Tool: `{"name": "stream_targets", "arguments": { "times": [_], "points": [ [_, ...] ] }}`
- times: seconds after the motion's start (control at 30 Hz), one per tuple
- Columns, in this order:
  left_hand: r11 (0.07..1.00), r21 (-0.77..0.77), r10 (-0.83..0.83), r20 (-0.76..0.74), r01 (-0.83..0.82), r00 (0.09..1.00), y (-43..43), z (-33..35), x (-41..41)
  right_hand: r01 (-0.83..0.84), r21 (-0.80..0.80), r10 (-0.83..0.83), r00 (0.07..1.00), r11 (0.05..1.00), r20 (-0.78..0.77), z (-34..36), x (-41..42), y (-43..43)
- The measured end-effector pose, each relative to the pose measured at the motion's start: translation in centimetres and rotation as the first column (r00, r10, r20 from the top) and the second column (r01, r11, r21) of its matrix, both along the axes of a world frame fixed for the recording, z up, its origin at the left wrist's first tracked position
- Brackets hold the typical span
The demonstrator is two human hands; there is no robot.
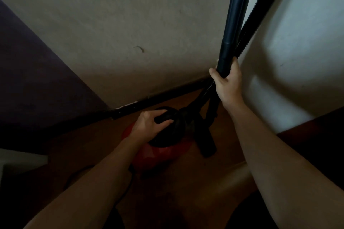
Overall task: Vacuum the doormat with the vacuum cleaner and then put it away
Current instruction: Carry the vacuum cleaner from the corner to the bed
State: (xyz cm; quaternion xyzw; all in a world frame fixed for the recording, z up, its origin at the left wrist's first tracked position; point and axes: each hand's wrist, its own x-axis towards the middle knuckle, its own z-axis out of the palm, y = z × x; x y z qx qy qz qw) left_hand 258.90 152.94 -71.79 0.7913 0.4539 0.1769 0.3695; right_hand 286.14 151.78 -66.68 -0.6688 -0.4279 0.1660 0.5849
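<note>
The left hand [149, 123] is curled around the black handle [164, 116] on top of the red-and-black vacuum cleaner [154, 154], which sits directly beneath it on the brown floor [89, 147]. Higher, the right hand [228, 83] grips the black wand [236, 24]; the ribbed hose [260, 13] runs close past its fingers.

— What do you have on the head view?
— My left grip [150, 124] curls round the handle [164, 117] on the black top of the red vacuum cleaner [156, 155], down near the wall [130, 24]. I cannot tell whether it rests on the wooden floor [186, 182].
— And the right?
— My right grip [228, 83] holds the black tube [236, 20] upright, and the ribbed hose [260, 11] runs just beside it. Dark skirting [158, 96] lines the wall's foot.
</note>
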Motion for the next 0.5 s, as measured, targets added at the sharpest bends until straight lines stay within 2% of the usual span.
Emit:
{"name": "stream_targets", "arguments": {
  "times": [0.3, 0.5],
  "points": [
    [0.993, 0.118, 0.025, 0.026, -0.028, 0.999, 0.2, -0.1, 1.1, 0.062, -0.01, -0.063, 0.993, 0.998, -0.096, -0.4, -0.5, 0.6],
    [0.988, 0.131, 0.081, 0.038, -0.085, 0.996, -0.3, -0.1, 0.9, 0.098, -0.049, -0.105, 0.981, 0.994, -0.165, -1.3, -0.7, 0.7]
  ]
}}
